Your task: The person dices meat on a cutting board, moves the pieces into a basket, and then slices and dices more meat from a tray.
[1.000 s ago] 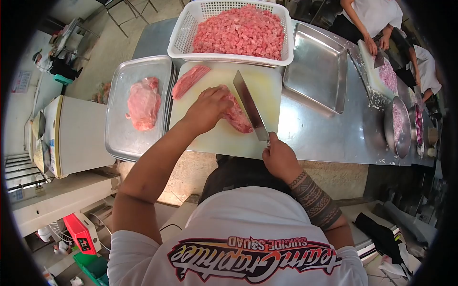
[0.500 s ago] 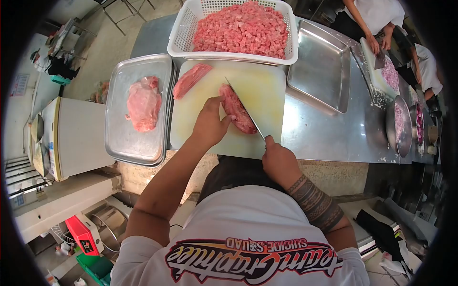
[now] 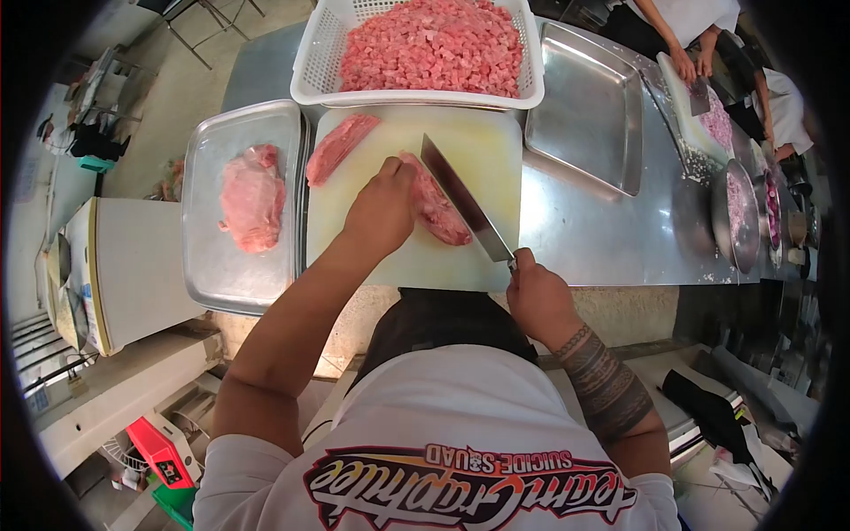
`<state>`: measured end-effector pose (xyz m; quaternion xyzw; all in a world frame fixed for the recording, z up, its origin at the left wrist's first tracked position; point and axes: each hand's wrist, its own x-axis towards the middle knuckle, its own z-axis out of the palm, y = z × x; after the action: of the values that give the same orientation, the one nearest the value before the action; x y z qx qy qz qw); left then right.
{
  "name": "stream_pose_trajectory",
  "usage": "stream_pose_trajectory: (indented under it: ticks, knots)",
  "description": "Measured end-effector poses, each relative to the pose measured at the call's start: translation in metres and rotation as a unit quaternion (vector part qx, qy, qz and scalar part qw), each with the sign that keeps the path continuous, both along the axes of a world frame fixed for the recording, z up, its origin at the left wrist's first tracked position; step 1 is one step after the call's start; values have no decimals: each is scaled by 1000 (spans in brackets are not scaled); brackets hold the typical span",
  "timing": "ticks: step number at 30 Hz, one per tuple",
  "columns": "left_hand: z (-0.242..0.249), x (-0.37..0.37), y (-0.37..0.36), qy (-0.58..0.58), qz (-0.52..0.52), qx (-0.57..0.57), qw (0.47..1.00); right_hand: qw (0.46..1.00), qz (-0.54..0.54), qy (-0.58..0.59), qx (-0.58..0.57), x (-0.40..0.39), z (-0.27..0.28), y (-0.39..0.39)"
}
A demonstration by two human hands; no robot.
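Note:
A long piece of meat lies at a slant on the pale cutting board. My left hand is closed at its upper left side, the fingertips pressed together against the meat. With my right hand I grip the handle of a wide-bladed knife. Its blade lies along the right side of the meat, broad face showing, tip pointing up and left. Another strip of meat rests at the board's upper left. On the metal tray to the left is a larger slab of meat.
A white basket of diced meat stands beyond the board. An empty metal pan is on the right of the steel table. Farther right are metal bowls and a co-worker's hands with a blade at another board.
The knife has turned from edge-on to show its broad face and shifted slightly right with my right hand. My left hand's fingers have drawn together and moved up. The view has shifted a little.

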<state>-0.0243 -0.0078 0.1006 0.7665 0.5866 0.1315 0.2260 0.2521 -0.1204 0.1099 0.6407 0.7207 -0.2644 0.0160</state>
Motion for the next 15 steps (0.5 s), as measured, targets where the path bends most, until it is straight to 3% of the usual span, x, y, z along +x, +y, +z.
stream_pose_trajectory:
  ticks: [9,15]
  knots:
    - [22,8,13,39,-28,-73,996,994,-33,102,13,-14,71,-26]
    - [9,6,13,22,-17,-65,998,998,-20,41,-51,-18,70,-18]
